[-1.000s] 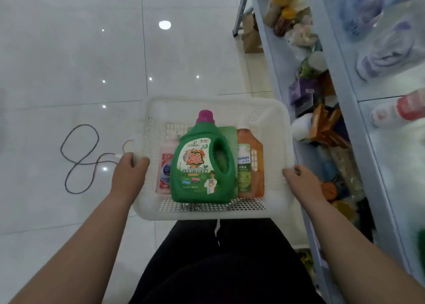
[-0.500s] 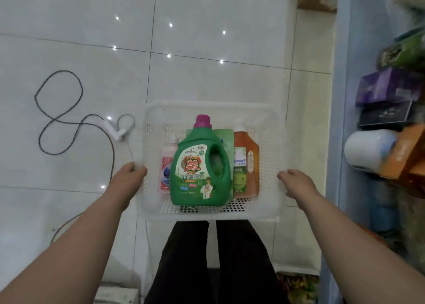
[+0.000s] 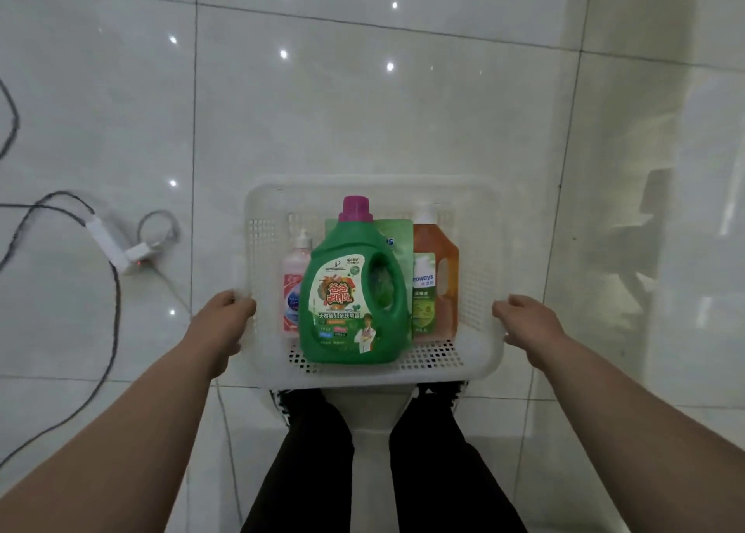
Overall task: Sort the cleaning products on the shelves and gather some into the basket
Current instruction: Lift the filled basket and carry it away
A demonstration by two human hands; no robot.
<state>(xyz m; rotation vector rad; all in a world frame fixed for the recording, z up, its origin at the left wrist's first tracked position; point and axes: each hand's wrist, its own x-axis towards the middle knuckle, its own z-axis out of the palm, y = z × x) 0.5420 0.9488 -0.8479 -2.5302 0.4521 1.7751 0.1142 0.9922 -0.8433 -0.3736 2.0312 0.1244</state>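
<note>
With our left hand (image 3: 223, 323) and right hand (image 3: 528, 325) each curled round a side rim of the basket (image 3: 363, 185), we should carry it level so the heavy green jug (image 3: 354, 290) cannot slide.

Left forearm (image 3: 133, 431): seen bare along its whole visible length, down to the lower edge of the view.
Right forearm (image 3: 629, 423): likewise seen bare, from wrist to frame edge.
Left hand (image 3: 219, 323): shown bare.
Right hand (image 3: 528, 323): shown bare.
Trousers (image 3: 306, 472): black, plain and matte; two separate legs are seen from above, narrowed toward the ankles.
Hems: ragged, frayed-looking edges are made out at both ankles, though they are blurred.
Shoe (image 3: 280, 405): only a sliver is shown beside the left hem, pale with dark marks.
</note>
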